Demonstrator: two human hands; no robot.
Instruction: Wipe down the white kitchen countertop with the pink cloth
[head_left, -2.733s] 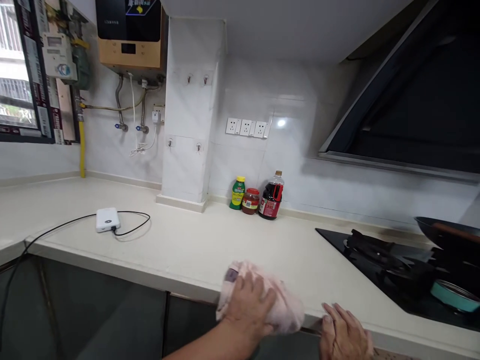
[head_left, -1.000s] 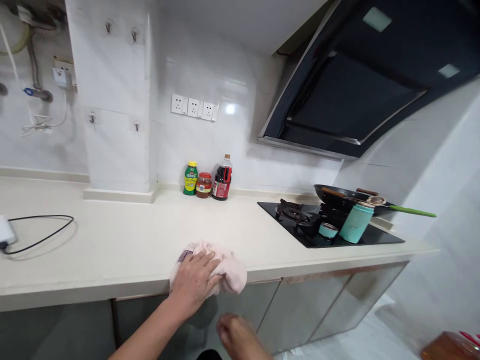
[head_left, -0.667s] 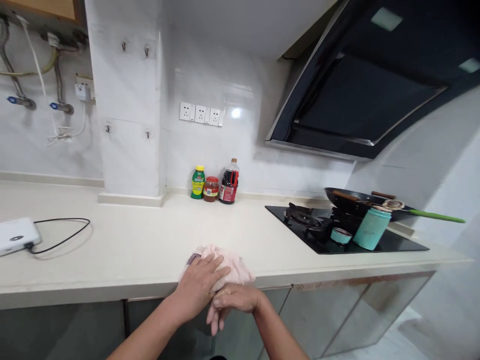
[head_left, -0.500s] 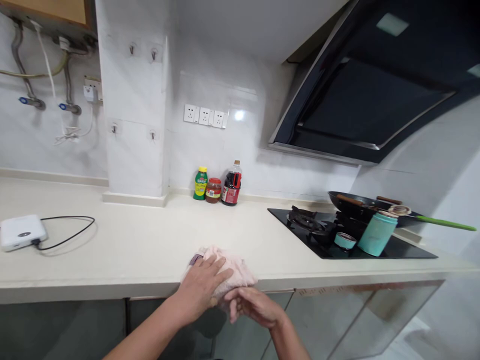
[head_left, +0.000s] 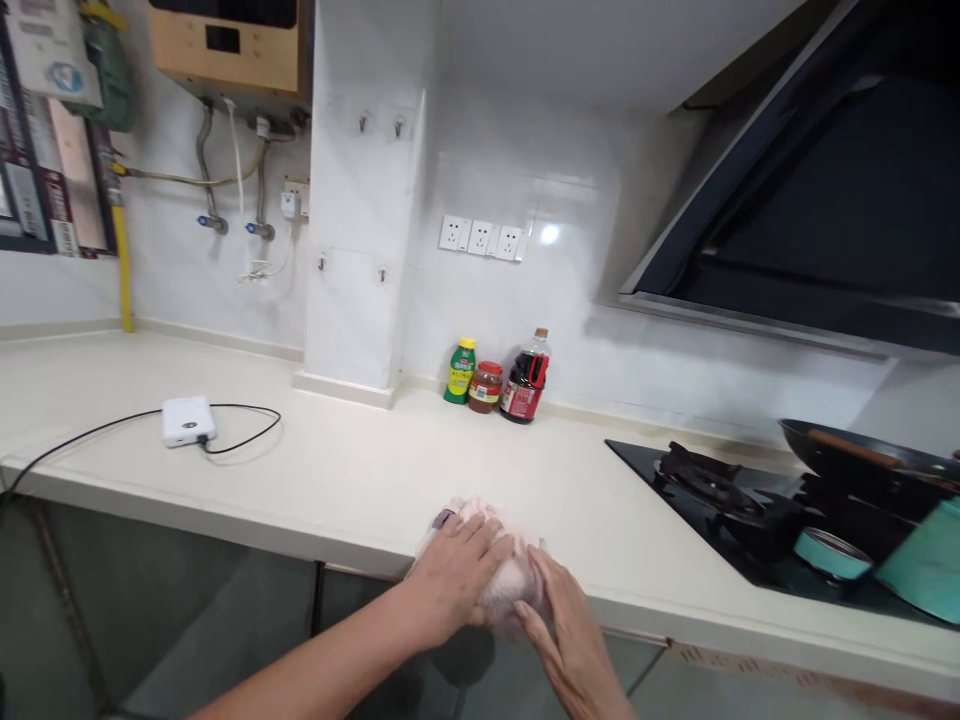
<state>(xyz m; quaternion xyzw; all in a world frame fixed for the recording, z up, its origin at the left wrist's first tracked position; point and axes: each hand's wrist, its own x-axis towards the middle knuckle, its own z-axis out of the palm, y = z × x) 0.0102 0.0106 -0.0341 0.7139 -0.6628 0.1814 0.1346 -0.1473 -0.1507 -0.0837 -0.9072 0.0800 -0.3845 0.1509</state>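
Head view: both hands gather a pink cloth (head_left: pixel 501 560) at the surface's (head_left: pixel 360 470) front edge, left hand (head_left: pixel 457 575) pressing flat on top, right hand (head_left: pixel 559 620) cupping its side. Wiping seems underway; next, a firmer grip.

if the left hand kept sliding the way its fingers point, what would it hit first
Probably nothing soon: the left hand on the pink cloth points up-right over bare countertop, roughly toward the stove; depth is unclear.
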